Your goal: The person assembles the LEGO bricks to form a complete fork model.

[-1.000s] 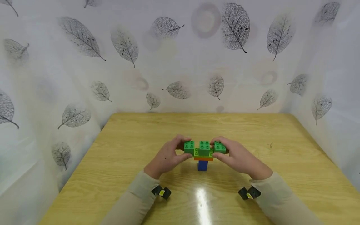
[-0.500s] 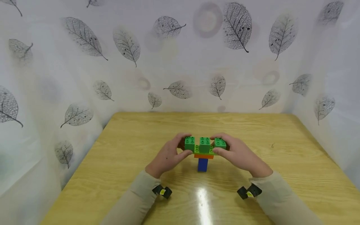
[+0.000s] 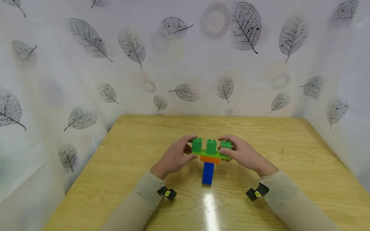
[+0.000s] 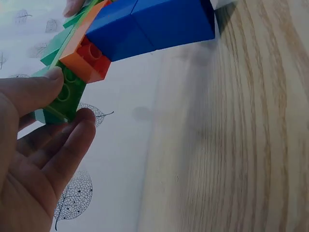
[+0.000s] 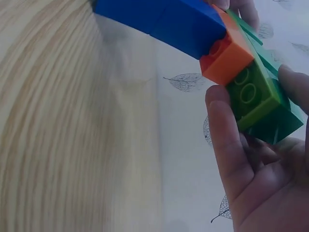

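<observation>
A toy building-brick structure stands between my hands: a blue column [image 3: 208,173] of two bricks, an orange brick [image 3: 210,159], and a long lime-green piece [image 3: 206,153] bearing three green bricks [image 3: 211,146]. My left hand [image 3: 173,157] pinches the left end, its thumb by the lime piece's underside in the left wrist view. At the right end, my right hand [image 3: 245,155] grips the lime piece and the green brick there; the right wrist view shows the hollow underside [image 5: 248,94] between its fingers. Whether the column's foot touches the table cannot be told.
The wood-grain table [image 3: 144,138] spreads around the structure. A pale leaf-print cloth [image 3: 185,64] hangs behind it and along both sides. Dark straps with small devices [image 3: 167,193] sit at both wrists over light sleeves.
Both hands and the structure's top have risen slightly in the head view. The structure now tilts: the column's foot shows lower, more of the blue shows, and less of the green studs.
</observation>
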`<state>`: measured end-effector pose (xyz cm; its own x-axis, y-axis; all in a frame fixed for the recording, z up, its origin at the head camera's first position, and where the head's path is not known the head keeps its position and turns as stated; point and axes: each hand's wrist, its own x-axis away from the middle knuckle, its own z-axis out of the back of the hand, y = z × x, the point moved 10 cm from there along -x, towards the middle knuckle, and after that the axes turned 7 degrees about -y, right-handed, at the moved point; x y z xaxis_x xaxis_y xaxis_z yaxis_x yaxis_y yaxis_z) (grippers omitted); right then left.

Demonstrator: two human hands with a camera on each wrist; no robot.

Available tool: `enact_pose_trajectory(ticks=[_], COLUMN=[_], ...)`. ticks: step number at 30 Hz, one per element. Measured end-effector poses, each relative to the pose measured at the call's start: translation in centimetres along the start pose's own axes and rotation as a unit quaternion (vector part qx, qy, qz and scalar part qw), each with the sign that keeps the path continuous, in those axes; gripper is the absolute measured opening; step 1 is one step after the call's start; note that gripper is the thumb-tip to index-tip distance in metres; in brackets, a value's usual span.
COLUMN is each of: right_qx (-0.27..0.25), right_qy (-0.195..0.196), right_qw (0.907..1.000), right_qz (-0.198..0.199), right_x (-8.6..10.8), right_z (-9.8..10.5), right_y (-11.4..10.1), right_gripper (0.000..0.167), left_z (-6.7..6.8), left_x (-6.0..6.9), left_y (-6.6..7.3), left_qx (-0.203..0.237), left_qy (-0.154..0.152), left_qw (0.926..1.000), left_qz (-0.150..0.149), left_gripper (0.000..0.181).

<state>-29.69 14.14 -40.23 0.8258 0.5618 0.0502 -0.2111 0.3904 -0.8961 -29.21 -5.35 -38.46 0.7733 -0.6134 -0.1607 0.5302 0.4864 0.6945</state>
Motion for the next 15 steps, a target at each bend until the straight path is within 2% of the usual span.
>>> enact_pose_trajectory(ticks=[6, 10, 15], right_qx=[0.029, 0.052, 0.081], right_qy=[-0.002, 0.002, 0.007], right_qw=[0.9996, 0.9986, 0.9957], right_qz=[0.001, -0.01, -0.046], right_x=[0.1, -0.2, -1.0], right_z=[0.0, 0.2, 0.7], right_y=[0.6, 1.5, 3.4], right_gripper=[0.072, 0.074, 0.073], left_z=[0.2, -0.1, -0.7], left_x=[-0.7, -1.4, -2.3], left_y=[-1.3, -2.6, -4.7], left_qx=[0.004, 0.013, 0.038], left_qy=[-0.001, -0.021, -0.042], left_qw=[0.9996, 0.9985, 0.994], left_qz=[0.028, 0.049, 0.093], left_gripper=[0.062, 0.06, 0.061])
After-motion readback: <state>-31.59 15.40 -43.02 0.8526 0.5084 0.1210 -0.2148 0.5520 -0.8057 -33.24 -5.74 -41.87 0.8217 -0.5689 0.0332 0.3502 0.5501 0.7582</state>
